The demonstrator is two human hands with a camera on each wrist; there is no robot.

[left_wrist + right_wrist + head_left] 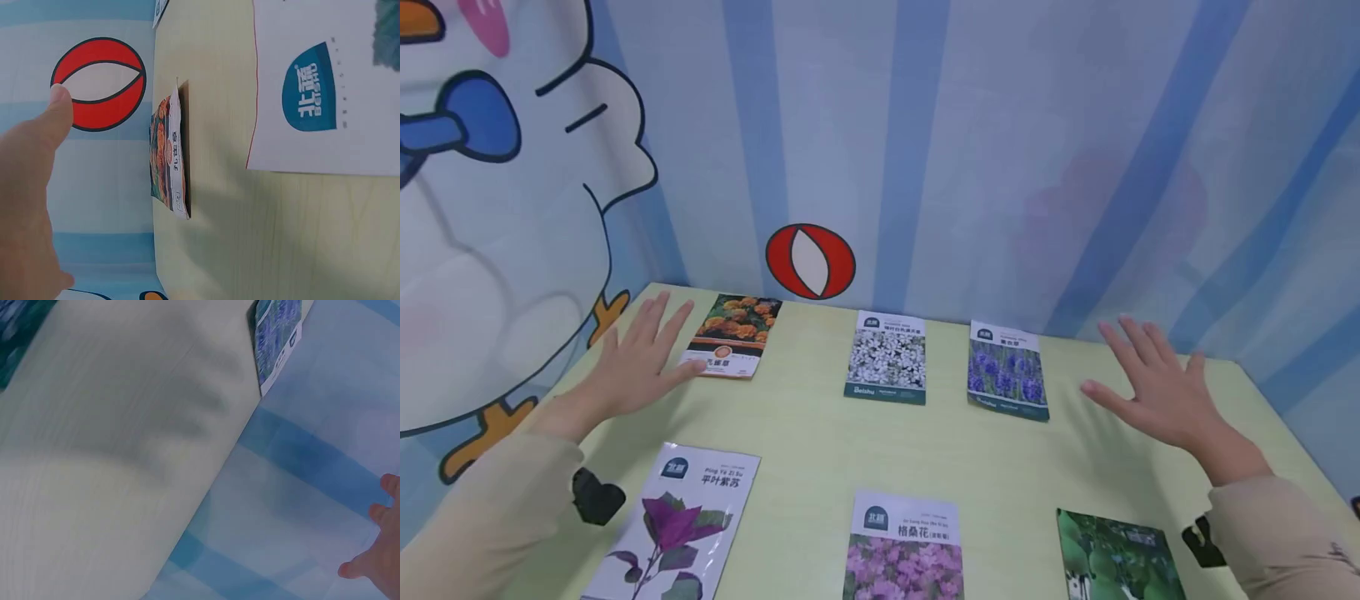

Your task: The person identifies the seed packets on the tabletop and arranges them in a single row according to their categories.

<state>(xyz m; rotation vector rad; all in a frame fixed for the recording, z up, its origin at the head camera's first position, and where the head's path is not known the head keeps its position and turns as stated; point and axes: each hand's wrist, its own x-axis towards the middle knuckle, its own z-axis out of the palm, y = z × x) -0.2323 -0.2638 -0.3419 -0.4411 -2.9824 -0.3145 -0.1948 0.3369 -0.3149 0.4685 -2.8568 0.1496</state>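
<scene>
Several flower seed packets lie on a pale yellow table. My left hand [636, 362], fingers spread, hovers beside the orange marigold packet [737, 333] at the back left, its thumb overlapping that packet's lower corner in the head view. Over the right side my right hand [1165, 392] is held with spread fingers, right of the purple lavender packet [1006, 371]. Both hands hold nothing. Between them at the back is a white-flower packet [886, 358]. Nearer me lie a purple-leaf packet [681, 525], a pink-flower packet [904, 550] and a green packet [1116, 554], cut off by the frame.
A blue striped curtain [835, 125] with a cartoon bird and a red ball [811, 261] borders the table's back and sides. The table [820, 450] has its back edge right behind the rear packets.
</scene>
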